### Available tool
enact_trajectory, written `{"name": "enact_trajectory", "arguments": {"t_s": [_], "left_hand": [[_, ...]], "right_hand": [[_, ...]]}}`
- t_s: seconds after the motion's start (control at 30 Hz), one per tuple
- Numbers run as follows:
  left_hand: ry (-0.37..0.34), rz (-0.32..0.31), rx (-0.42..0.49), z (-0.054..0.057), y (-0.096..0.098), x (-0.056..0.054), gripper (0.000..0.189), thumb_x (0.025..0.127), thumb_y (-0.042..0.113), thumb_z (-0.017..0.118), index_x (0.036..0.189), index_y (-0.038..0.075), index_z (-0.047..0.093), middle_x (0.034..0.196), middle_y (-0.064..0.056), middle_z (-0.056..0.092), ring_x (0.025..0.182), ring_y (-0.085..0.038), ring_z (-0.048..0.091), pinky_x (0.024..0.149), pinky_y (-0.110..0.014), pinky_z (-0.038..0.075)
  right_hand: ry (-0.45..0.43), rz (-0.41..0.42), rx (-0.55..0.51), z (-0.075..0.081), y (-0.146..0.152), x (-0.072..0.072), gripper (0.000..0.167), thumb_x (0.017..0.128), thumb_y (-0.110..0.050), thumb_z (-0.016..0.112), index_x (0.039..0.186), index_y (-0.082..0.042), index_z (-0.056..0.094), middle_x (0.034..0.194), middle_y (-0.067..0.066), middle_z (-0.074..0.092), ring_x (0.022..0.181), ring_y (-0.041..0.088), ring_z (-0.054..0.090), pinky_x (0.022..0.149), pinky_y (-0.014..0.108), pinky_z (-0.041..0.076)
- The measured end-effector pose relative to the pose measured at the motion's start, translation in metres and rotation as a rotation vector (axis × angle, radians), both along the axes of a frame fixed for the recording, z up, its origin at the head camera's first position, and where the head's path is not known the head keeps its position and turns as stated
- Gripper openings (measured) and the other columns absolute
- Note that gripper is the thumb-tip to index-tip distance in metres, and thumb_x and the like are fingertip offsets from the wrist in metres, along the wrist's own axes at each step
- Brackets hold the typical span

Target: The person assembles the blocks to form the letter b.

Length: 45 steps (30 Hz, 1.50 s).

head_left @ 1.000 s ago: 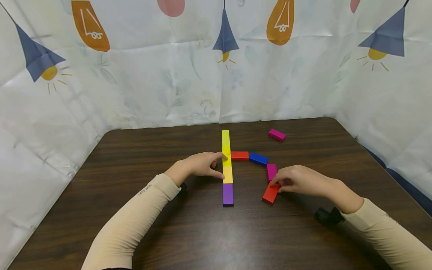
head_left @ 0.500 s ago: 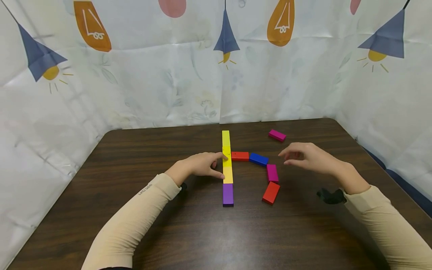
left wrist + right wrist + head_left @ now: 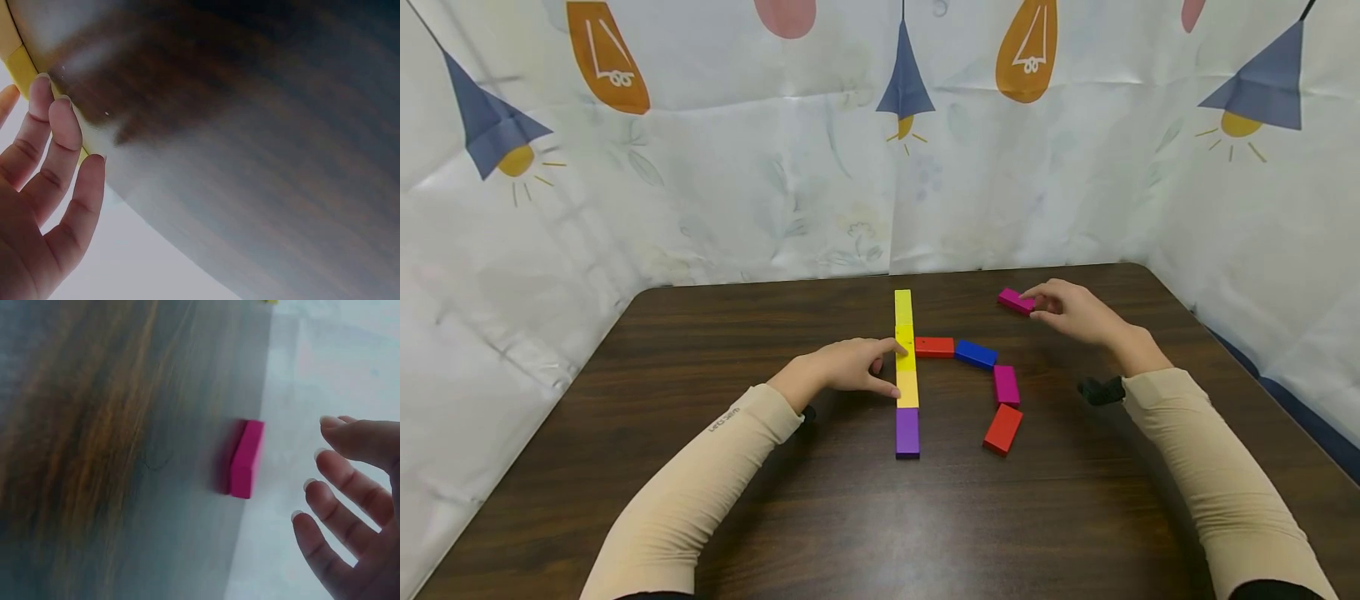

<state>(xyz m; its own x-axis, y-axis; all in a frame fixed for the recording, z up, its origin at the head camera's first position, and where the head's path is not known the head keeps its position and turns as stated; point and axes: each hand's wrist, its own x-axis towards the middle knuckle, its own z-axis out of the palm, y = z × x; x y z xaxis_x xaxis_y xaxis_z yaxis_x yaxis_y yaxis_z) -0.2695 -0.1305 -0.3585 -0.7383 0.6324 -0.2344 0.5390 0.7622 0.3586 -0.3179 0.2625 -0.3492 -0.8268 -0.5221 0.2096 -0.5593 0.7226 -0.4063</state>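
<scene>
My left hand [image 3: 850, 364] rests against a straight column of blocks in the head view, index fingertip and thumb touching the yellow blocks [image 3: 907, 387]. A lime-yellow block [image 3: 902, 307] tops the column and a purple block [image 3: 907, 433] ends it nearest me. Over at the far right, my right hand [image 3: 1071, 310] hovers by a loose magenta block [image 3: 1015, 301]. The right wrist view shows a gap between the fingers [image 3: 340, 534] and that magenta block [image 3: 245, 462]; nothing is held.
From the column's right side a curved row runs out: a red block [image 3: 934, 347], a blue block [image 3: 976, 354], a second magenta block [image 3: 1006, 386] and another red block [image 3: 1002, 429]. They lie on a dark wooden table [image 3: 760, 317], with a printed curtain [image 3: 737, 192] behind.
My right hand has let go of the near red block and moved away to the far magenta block. My left hand has stayed at the yellow blocks.
</scene>
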Motion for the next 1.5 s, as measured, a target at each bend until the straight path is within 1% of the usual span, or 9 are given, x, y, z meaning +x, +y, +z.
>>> {"name": "enact_trajectory", "arguments": {"t_s": [0.3, 0.5, 0.63, 0.73, 0.93, 1.03, 1.17, 1.3, 1.5], "left_hand": [[-0.004, 0.008, 0.000, -0.002, -0.001, -0.002, 0.069, 0.090, 0.048, 0.078, 0.145, 0.016, 0.050, 0.089, -0.002, 0.056, 0.078, -0.016, 0.051, 0.069, -0.031, 0.040], [-0.024, 0.017, 0.009, -0.004, -0.001, -0.001, 0.070, 0.090, 0.048, 0.078, 0.145, 0.016, 0.050, 0.091, -0.002, 0.057, 0.081, -0.017, 0.053, 0.073, -0.034, 0.043], [-0.022, 0.009, 0.018, -0.003, -0.002, 0.000, 0.068, 0.091, 0.047, 0.078, 0.144, 0.014, 0.050, 0.091, -0.002, 0.056, 0.081, -0.017, 0.053, 0.073, -0.034, 0.043], [-0.014, 0.007, 0.020, -0.002, -0.002, 0.000, 0.068, 0.091, 0.045, 0.078, 0.144, 0.014, 0.050, 0.090, -0.002, 0.056, 0.080, -0.017, 0.053, 0.073, -0.034, 0.043], [-0.006, 0.005, 0.003, -0.001, 0.000, 0.000, 0.069, 0.091, 0.047, 0.077, 0.145, 0.015, 0.050, 0.090, -0.002, 0.056, 0.079, -0.017, 0.052, 0.070, -0.032, 0.041], [-0.008, 0.007, -0.002, -0.001, 0.000, 0.000, 0.069, 0.091, 0.048, 0.077, 0.146, 0.015, 0.050, 0.089, -0.001, 0.056, 0.078, -0.017, 0.052, 0.069, -0.031, 0.041], [-0.012, 0.016, -0.001, 0.001, 0.000, 0.001, 0.069, 0.090, 0.048, 0.078, 0.145, 0.016, 0.051, 0.089, -0.001, 0.056, 0.078, -0.017, 0.052, 0.068, -0.031, 0.040], [-0.015, 0.013, -0.001, 0.001, 0.000, 0.001, 0.069, 0.091, 0.047, 0.078, 0.146, 0.016, 0.051, 0.089, -0.002, 0.056, 0.078, -0.017, 0.052, 0.068, -0.031, 0.040], [-0.009, 0.006, -0.003, -0.002, 0.000, -0.001, 0.069, 0.090, 0.046, 0.078, 0.146, 0.015, 0.050, 0.089, -0.001, 0.056, 0.078, -0.017, 0.052, 0.070, -0.033, 0.042]], "right_hand": [[-0.085, -0.044, 0.020, -0.012, -0.001, -0.030, 0.037, 0.099, -0.004, 0.065, 0.134, 0.005, 0.059, 0.110, 0.022, 0.057, 0.093, 0.035, 0.054, 0.083, 0.052, 0.046], [-0.166, -0.044, 0.061, -0.018, 0.000, -0.042, 0.048, 0.098, -0.006, 0.066, 0.142, 0.005, 0.051, 0.115, 0.027, 0.054, 0.096, 0.036, 0.053, 0.084, 0.054, 0.046], [-0.198, -0.075, 0.084, -0.020, -0.003, -0.049, 0.052, 0.100, -0.010, 0.065, 0.146, 0.004, 0.047, 0.117, 0.029, 0.050, 0.101, 0.040, 0.052, 0.089, 0.058, 0.044], [-0.209, -0.098, 0.101, -0.020, -0.006, -0.052, 0.053, 0.100, -0.013, 0.064, 0.147, 0.003, 0.046, 0.118, 0.031, 0.048, 0.106, 0.043, 0.050, 0.093, 0.062, 0.041], [-0.226, -0.117, 0.141, -0.020, -0.010, -0.057, 0.053, 0.100, -0.015, 0.063, 0.147, 0.004, 0.047, 0.124, 0.034, 0.047, 0.113, 0.048, 0.050, 0.098, 0.063, 0.039], [-0.230, -0.126, 0.155, -0.020, -0.012, -0.059, 0.052, 0.100, -0.014, 0.063, 0.145, 0.007, 0.048, 0.126, 0.036, 0.048, 0.117, 0.050, 0.050, 0.100, 0.064, 0.039], [-0.250, -0.156, 0.155, -0.019, -0.013, -0.060, 0.051, 0.101, -0.014, 0.063, 0.143, 0.010, 0.049, 0.132, 0.037, 0.047, 0.123, 0.051, 0.048, 0.104, 0.064, 0.037], [-0.271, -0.182, 0.152, -0.019, -0.012, -0.060, 0.051, 0.101, -0.016, 0.063, 0.142, 0.010, 0.051, 0.136, 0.037, 0.046, 0.125, 0.051, 0.047, 0.106, 0.063, 0.036], [-0.271, -0.222, 0.151, -0.020, -0.008, -0.059, 0.051, 0.100, -0.020, 0.066, 0.140, 0.009, 0.054, 0.136, 0.035, 0.053, 0.127, 0.049, 0.050, 0.106, 0.062, 0.038]]}}
